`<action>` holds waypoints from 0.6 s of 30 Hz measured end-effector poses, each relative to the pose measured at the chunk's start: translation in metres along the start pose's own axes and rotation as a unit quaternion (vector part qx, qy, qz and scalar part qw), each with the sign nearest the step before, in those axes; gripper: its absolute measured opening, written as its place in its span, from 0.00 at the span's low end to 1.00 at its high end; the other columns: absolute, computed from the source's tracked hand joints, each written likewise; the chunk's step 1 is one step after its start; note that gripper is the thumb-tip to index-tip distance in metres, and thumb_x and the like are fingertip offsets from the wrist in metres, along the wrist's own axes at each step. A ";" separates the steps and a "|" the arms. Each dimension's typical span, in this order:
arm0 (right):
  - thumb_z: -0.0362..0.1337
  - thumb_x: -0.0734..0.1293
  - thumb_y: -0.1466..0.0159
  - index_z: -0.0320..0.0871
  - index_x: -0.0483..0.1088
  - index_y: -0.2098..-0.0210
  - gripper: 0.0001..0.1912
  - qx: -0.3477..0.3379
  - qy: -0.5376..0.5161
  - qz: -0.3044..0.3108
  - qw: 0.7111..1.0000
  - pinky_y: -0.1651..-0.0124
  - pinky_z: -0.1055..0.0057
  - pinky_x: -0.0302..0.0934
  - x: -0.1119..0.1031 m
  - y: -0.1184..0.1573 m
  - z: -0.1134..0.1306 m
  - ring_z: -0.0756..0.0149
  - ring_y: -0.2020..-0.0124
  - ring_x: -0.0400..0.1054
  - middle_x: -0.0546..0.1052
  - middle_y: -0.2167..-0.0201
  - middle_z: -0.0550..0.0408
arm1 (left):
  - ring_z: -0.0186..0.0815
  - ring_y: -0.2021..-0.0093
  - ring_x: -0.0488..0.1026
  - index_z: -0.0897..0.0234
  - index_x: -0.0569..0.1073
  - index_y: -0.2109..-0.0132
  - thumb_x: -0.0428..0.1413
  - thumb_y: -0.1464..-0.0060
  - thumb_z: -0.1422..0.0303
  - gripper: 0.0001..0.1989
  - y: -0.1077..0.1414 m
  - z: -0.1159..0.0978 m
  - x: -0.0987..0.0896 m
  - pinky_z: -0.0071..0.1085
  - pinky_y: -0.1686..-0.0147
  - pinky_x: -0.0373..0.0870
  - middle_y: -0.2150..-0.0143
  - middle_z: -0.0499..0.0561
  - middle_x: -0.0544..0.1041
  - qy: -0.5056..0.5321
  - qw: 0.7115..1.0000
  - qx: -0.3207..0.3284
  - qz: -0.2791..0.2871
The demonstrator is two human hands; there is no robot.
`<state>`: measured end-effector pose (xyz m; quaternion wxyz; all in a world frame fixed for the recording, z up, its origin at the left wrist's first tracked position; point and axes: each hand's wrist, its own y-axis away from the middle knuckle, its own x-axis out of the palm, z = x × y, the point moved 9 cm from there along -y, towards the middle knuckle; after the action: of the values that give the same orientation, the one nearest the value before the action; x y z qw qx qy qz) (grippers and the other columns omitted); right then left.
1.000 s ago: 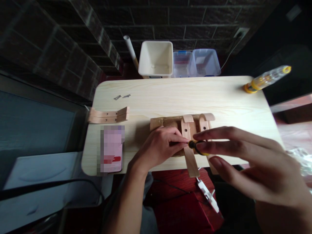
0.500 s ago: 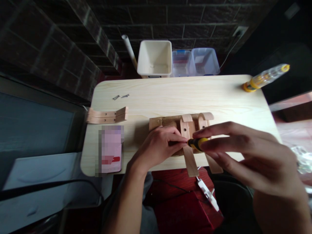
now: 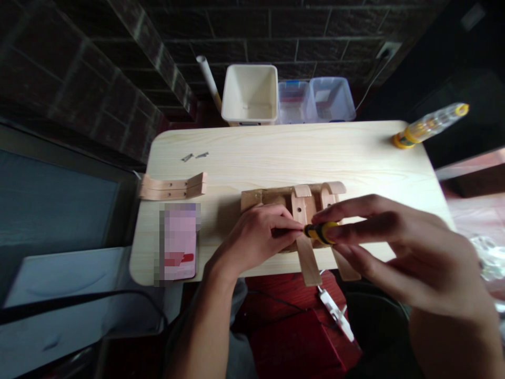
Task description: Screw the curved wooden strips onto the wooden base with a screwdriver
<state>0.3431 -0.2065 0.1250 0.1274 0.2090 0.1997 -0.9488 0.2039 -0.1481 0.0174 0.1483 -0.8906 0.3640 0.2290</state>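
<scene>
My right hand point(image 3: 398, 242) grips a yellow and black screwdriver point(image 3: 321, 232) by its handle. The screwdriver's tip points left, over a curved wooden strip point(image 3: 310, 263). My left hand point(image 3: 262, 229) is closed in a pinch at that tip; whatever lies between its fingertips is too small to make out. Beneath both hands is a brown taped cardboard box point(image 3: 272, 197), with the strip lying across it. A second curved wooden strip point(image 3: 334, 189) lies to the right, partly covered by my right hand. Dark holes show in both strips.
On the table point(image 3: 244, 150), two joined curved wooden pieces point(image 3: 173, 187) lie left, above a phone point(image 3: 181, 247). Small metal parts point(image 3: 193, 156) sit farther back. A clear bit-holder tube point(image 3: 430, 126) stands back right. Behind the table are a cream bin point(image 3: 250, 95) and clear plastic bins point(image 3: 331, 97).
My right fingers have shifted slightly on the screwdriver's handle, which looks turned a little. My left hand keeps its place, and the wooden strips have not moved.
</scene>
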 end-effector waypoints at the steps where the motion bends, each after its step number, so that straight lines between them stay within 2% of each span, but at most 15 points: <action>1: 0.23 0.73 0.34 0.43 0.80 0.52 0.14 0.000 0.001 -0.002 1.000 0.43 0.78 0.74 0.000 0.000 0.000 0.70 0.45 0.78 0.82 0.47 0.54 | 0.31 0.64 0.77 0.58 0.86 0.59 0.66 0.37 0.73 0.05 0.000 0.000 0.000 0.28 0.61 0.68 0.61 0.45 0.84 0.003 1.000 0.000 -0.001; 4: 0.23 0.73 0.35 0.43 0.80 0.53 0.14 0.000 -0.004 0.004 1.000 0.43 0.77 0.74 0.001 0.000 0.001 0.69 0.44 0.78 0.82 0.46 0.55 | 0.31 0.64 0.77 0.58 0.87 0.60 0.67 0.37 0.73 0.05 0.001 0.001 0.000 0.28 0.61 0.69 0.61 0.45 0.84 0.008 1.000 0.000 -0.005; 7: 0.22 0.72 0.35 0.43 0.79 0.50 0.16 0.006 -0.015 0.007 1.000 0.44 0.74 0.75 0.002 0.000 -0.001 0.66 0.43 0.78 0.83 0.44 0.53 | 0.31 0.63 0.77 0.58 0.87 0.59 0.67 0.37 0.73 0.05 0.000 0.002 0.000 0.28 0.60 0.69 0.61 0.45 0.84 0.007 1.000 -0.002 -0.005; 13: 0.23 0.74 0.34 0.44 0.79 0.53 0.13 0.009 -0.022 -0.014 1.000 0.46 0.76 0.75 0.000 0.000 -0.002 0.69 0.46 0.79 0.84 0.49 0.55 | 0.30 0.64 0.77 0.57 0.87 0.59 0.66 0.36 0.72 0.05 0.000 0.002 0.001 0.28 0.60 0.69 0.60 0.45 0.84 0.007 1.000 -0.008 0.005; 18: 0.23 0.73 0.34 0.45 0.79 0.51 0.15 0.021 -0.033 0.001 0.999 0.42 0.72 0.75 0.002 0.002 -0.003 0.64 0.41 0.79 0.83 0.42 0.53 | 0.32 0.63 0.78 0.58 0.87 0.59 0.66 0.37 0.72 0.04 0.001 0.002 0.000 0.30 0.60 0.70 0.60 0.45 0.85 0.008 1.000 0.000 -0.005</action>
<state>0.3436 -0.2075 0.1207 0.1301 0.1808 0.1755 -0.9589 0.2028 -0.1478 0.0161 0.1469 -0.8942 0.3604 0.2210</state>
